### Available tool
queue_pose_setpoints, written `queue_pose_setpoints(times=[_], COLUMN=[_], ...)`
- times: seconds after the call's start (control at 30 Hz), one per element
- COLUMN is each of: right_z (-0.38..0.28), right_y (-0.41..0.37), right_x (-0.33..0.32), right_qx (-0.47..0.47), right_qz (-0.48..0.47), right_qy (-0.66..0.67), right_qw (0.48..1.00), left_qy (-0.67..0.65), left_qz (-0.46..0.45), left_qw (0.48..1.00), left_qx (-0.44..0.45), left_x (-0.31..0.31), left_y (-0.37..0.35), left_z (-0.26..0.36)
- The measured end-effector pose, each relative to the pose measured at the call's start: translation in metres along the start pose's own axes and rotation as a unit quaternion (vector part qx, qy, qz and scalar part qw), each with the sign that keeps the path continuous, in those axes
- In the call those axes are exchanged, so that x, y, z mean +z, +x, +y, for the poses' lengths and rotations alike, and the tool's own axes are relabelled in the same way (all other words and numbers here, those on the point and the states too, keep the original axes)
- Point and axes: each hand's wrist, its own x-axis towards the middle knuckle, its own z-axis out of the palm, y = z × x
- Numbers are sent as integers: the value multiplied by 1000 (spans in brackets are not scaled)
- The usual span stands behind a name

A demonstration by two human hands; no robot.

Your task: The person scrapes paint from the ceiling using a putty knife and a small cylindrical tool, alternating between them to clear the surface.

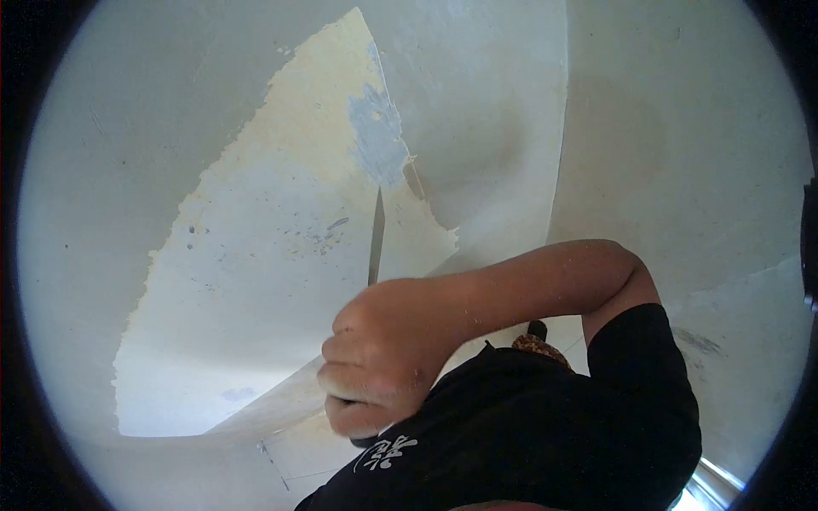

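My right hand [383, 353] is closed in a fist around a scraper [376, 243], its forearm reaching across from the right. The narrow grey blade stands up from the fist, seen almost edge-on. Below the little finger a bit of the dark handle end shows; the fingers hide the rest of the handle. Behind the blade lies a large pale patch of wall [273, 255] with ragged, peeled edges. The blade tip overlaps the lower end of a blue-grey smear [377, 136] on that patch in this view. My left hand is out of view.
Greyish coated wall [153, 111] surrounds the patch, and a wall corner line [561, 128] runs down to its right. Dark scuffs [699, 341] mark the right-hand wall. A brown speckled shoe [543, 346] shows beyond my black shirt [545, 426]. Bright light [711, 485] enters at lower right.
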Motion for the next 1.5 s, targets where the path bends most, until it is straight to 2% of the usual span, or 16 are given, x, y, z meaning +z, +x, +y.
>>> queue_pose_setpoints(times=[0.03,0.13,0.23,0.37,0.5,0.6,0.73,0.77,0.87,0.9,1.0,1.13,1.17,1.37,1.47,1.5], right_z=[12,54,32,3,56,19,9,33,54,40,-2,35,32,-12,24,22], right_y=[-9,-46,-28,-6,-50,-30,-22,-35,-61,-48,-12,-37,-35,-10,-31,-32], right_x=[11,25,19,7,16,14,22,28,29,22,5,17,26,24,34,41], right_qx=[31,76,58,-9,96,29,34,21,70,49,-14,71,66,46,41,20], right_qz=[58,-36,12,-44,-113,-4,-3,5,-109,-48,-34,-45,-54,-10,-8,-4], right_qy=[47,-69,-32,-12,-85,-8,61,23,-87,-76,-27,24,-33,-5,42,-3], right_qw=[997,994,998,999,985,1000,998,1000,988,995,999,996,996,999,998,1000], left_qy=[3,4,3,6,9,13,17,17,18,18,15,19,20,16,13,11], left_qz=[2,0,2,-3,-7,-10,-6,-6,-6,-5,-8,-5,-8,-6,-1,-3], left_qw=[1000,1000,1000,1000,1000,1000,1000,1000,1000,1000,1000,1000,1000,1000,1000,1000], left_qx=[2,5,7,10,14,12,13,14,17,14,10,18,18,12,16,14], left_x=[-1,-3,-5,2,5,8,5,5,4,3,8,9,10,11,13,15], left_y=[-1,-2,0,1,3,4,3,2,1,3,2,-1,-1,-3,-9,-9], left_z=[0,4,7,5,3,5,3,3,6,9,8,8,8,6,4,4])
